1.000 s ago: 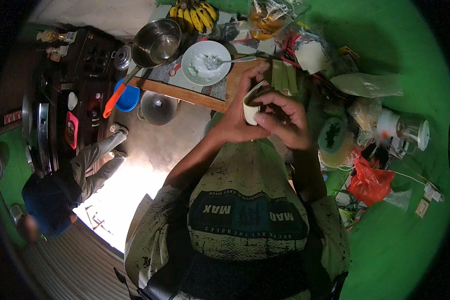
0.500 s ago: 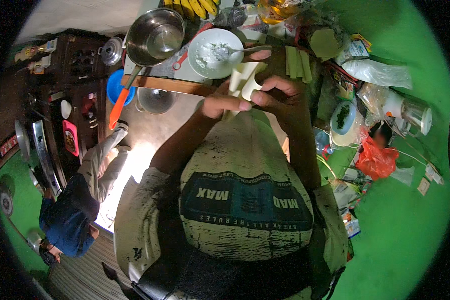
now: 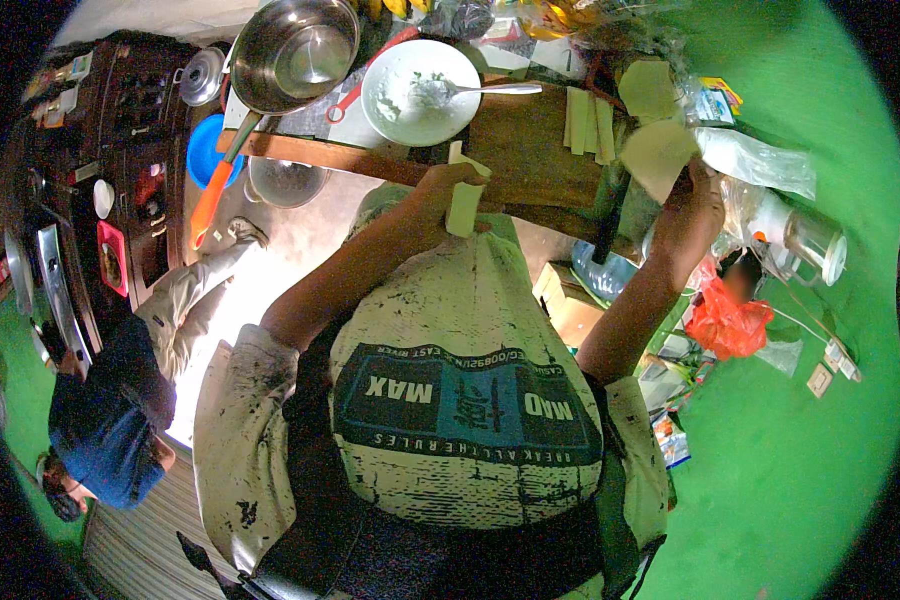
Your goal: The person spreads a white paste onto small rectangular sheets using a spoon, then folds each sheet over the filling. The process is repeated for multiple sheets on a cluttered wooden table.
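My left hand [image 3: 446,194] is closed around a pale, flat folded strip [image 3: 462,205], held upright at the near edge of a brown wooden board [image 3: 525,135]. Over at the right, my right hand [image 3: 698,195] reaches past the board, its fingers at the edge of a pale roundish flat piece [image 3: 658,158]. Whether it grips that piece is unclear. Several pale strips [image 3: 590,125] lie on the board's right part. Beyond my left hand stands a white bowl [image 3: 460,118] with white paste and a spoon [image 3: 495,89] in it.
Left of the bowl sits a steel saucepan [image 3: 295,60], its orange handle [image 3: 207,205] jutting toward me. A blue basin [image 3: 210,150] is below it. Packets, a red plastic bag [image 3: 730,318] and a clear jug [image 3: 818,245] crowd the right. Another person [image 3: 120,410] is at lower left.
My hands were together over the pale strip near the bowl. Now the left keeps the strip, lower down, while the right has let go and moved far right. The head view has shifted slightly.
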A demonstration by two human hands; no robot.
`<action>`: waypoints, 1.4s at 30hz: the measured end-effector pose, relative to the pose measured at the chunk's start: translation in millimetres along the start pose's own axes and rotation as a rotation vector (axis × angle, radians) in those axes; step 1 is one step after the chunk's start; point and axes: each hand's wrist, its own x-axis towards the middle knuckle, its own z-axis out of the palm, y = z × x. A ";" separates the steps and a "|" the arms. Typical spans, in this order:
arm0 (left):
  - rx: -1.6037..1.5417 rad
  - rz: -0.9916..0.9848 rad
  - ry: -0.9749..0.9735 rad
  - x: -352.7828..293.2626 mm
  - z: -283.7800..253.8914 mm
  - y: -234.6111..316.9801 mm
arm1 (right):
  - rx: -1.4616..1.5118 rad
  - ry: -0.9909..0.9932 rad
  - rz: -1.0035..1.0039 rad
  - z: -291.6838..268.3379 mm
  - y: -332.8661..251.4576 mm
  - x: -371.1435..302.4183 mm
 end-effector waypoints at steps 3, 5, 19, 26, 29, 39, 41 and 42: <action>0.140 0.272 -0.273 9.9 6.9 -21.4 | -0.448 -0.059 -0.227 -13.1 2.9 35.7; -0.203 -0.382 -0.328 41.6 11.7 -3.6 | -0.800 -0.106 -0.418 22.3 9.6 30.7; 0.123 0.251 0.260 20.3 -11.2 -47.3 | -0.976 -1.164 -0.447 131.6 74.1 10.9; 0.022 0.328 0.478 23.8 -49.6 -46.5 | -1.243 -0.997 -0.485 143.2 24.7 -39.1; -0.006 0.445 0.533 32.1 -63.1 -39.5 | -1.412 -0.937 -0.438 149.4 18.8 -56.4; 0.078 0.450 0.410 37.9 -80.5 -22.6 | -1.486 -0.745 -0.462 158.9 106.0 -89.4; 0.148 0.493 0.411 42.9 -89.8 -30.0 | -1.275 -0.640 -0.656 157.2 116.4 -102.9; 0.160 0.525 0.403 54.5 -100.0 -43.0 | -1.166 -0.580 -0.745 157.5 119.2 -110.1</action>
